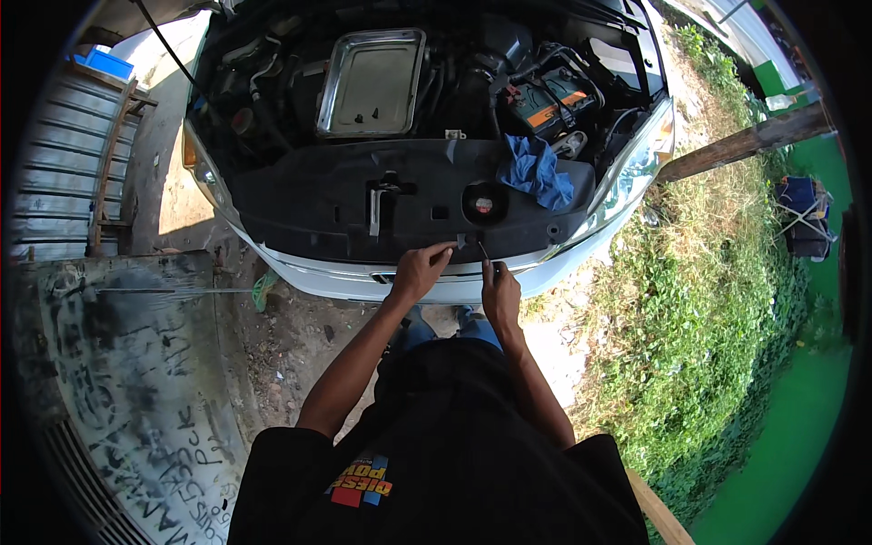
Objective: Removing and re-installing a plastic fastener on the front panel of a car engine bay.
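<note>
I stand at the front of a white car (350, 276) with its engine bay exposed. My left hand (421, 275) rests at the near edge of the black plastic cover (309, 195), fingers stretched toward a small grey spot on it; nothing shows in them. Closed around a slim tool with a thin shaft, like a small screwdriver (484, 254), my right hand (501, 293) holds its tip against or just above the same edge. A metal tray (371, 86) with a few small dark pieces (374, 114) lies over the engine.
A crumpled blue cloth (538, 171) lies on the cover's right part, near the battery (549, 104). A thin prop rod (168, 45) rises at the left. Corrugated metal sheeting (68, 168) and a marked panel (145, 363) stand left; grass (672, 354) and a wooden post (745, 143) are right.
</note>
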Action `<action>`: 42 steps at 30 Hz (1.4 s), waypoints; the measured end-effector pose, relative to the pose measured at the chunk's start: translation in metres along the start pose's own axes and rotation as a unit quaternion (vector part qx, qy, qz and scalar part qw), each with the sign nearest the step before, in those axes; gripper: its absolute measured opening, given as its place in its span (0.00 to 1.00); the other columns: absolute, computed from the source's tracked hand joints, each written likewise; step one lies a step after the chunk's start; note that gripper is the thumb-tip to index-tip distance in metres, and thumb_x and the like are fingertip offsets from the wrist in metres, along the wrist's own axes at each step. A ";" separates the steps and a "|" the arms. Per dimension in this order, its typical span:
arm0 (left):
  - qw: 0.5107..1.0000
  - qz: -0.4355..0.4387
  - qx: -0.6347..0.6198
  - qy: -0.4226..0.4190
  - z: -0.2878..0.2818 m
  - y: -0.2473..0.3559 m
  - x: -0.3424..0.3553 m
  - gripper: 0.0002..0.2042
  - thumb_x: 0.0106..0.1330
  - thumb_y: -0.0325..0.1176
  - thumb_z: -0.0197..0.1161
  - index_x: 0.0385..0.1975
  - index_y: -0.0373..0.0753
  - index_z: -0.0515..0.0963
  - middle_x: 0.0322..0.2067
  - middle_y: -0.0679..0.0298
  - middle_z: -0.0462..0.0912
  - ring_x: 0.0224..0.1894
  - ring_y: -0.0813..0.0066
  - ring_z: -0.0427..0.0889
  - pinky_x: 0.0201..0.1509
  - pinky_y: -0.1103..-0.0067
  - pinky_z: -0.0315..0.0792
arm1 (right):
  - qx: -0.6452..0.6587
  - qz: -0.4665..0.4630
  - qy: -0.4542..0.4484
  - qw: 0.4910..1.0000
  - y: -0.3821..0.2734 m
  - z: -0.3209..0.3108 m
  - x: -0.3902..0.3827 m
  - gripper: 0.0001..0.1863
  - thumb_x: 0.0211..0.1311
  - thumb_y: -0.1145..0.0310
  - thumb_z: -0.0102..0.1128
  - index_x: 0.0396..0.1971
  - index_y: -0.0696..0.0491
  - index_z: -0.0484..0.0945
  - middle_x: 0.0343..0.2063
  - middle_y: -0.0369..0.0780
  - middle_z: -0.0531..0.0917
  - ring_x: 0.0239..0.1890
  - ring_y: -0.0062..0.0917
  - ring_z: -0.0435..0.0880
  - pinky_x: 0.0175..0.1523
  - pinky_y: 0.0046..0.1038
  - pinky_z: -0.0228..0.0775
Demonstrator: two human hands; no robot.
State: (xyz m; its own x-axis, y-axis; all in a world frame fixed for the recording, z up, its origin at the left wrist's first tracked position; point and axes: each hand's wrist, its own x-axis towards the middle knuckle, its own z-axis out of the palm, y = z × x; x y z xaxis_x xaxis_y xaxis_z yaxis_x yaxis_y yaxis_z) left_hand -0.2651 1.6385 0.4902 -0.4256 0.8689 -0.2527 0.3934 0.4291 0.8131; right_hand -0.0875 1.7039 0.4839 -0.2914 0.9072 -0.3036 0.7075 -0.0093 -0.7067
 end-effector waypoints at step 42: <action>0.928 0.293 0.211 0.088 0.027 -0.001 0.078 0.08 0.64 0.34 0.66 0.42 0.45 0.84 0.26 0.68 0.83 0.26 0.71 0.86 0.31 0.77 0.81 | -0.009 -0.077 -0.004 0.997 0.000 -0.001 0.055 0.12 0.74 0.66 0.53 0.32 0.58 0.69 0.25 0.54 0.80 0.29 0.55 0.81 0.31 0.49 0.70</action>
State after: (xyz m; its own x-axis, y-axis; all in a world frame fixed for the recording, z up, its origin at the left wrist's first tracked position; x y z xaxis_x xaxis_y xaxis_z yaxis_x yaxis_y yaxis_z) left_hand -0.2770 1.7123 0.4552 -0.1499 0.9457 0.2884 0.8676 -0.0141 0.4971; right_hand -0.1027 1.7543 0.4674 -0.4019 0.8942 -0.1972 0.6649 0.1369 -0.7343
